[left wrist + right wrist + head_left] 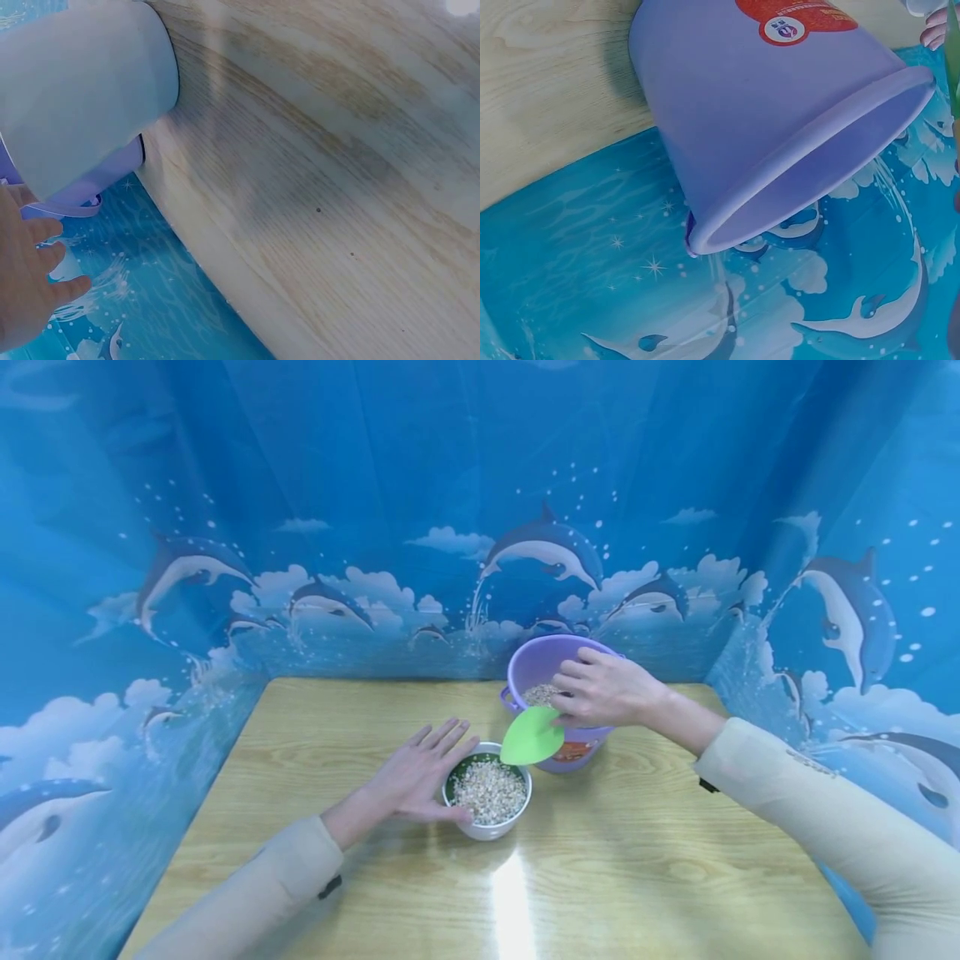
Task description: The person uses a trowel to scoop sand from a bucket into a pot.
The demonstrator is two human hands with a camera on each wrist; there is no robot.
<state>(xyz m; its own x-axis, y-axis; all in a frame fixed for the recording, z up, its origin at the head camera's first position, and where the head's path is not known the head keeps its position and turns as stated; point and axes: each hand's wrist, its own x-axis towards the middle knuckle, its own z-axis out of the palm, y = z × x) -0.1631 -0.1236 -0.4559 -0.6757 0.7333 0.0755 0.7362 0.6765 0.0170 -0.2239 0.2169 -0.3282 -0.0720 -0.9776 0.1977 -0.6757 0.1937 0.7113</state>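
My left hand (420,777) rests against the left side of a white bowl (487,832), fingers straight and spread, thumb at the near rim. Small pale grains (491,789) fill much of the bowl, whose inside is dark green. In the left wrist view the white bowl (90,90) hides part of the purple bucket (112,171) behind it. My right hand (600,687) grips a light green, leaf-shaped scoop (534,737) between bucket and bowl. The scoop's tip overlaps the bowl's far right rim. More grains (538,694) lie inside the purple bucket (543,652).
The wooden table (322,718) carries both containers, with the bucket near its back edge. A blue curtain (375,460) printed with dolphins and clouds surrounds the back and sides. A red label (802,15) marks the bucket's side.
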